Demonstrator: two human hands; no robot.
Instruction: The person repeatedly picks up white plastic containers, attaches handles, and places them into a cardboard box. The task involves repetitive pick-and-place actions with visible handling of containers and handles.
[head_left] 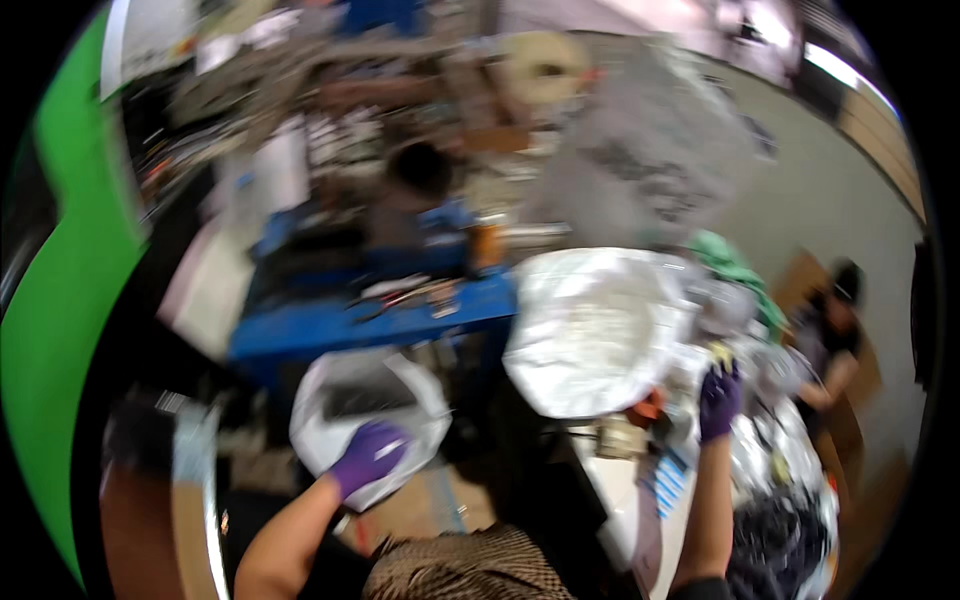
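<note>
My left hand (372, 456), in a purple glove, is over the near right part of an open white sack (307, 425) with something dark grey inside. Its fingers look curled, but blur hides what they may hold. My right hand (719, 402), also gloved in purple, reaches forward on the right with its fingers stretched out and slightly apart. A small yellowish thing (721, 352) shows just past its fingertips; I cannot tell whether they touch. Between the hands stands a larger open white sack (540, 335), with pale whitish material (608, 325) inside.
A blue workbench (400, 318) carries hand tools (400, 290) and clutter. Clear and dark plastic bags (780, 540) crowd the right side, near a green cloth (735, 265). Another person (832, 325) is at the far right. Cardboard (420, 500) lies low in front of me.
</note>
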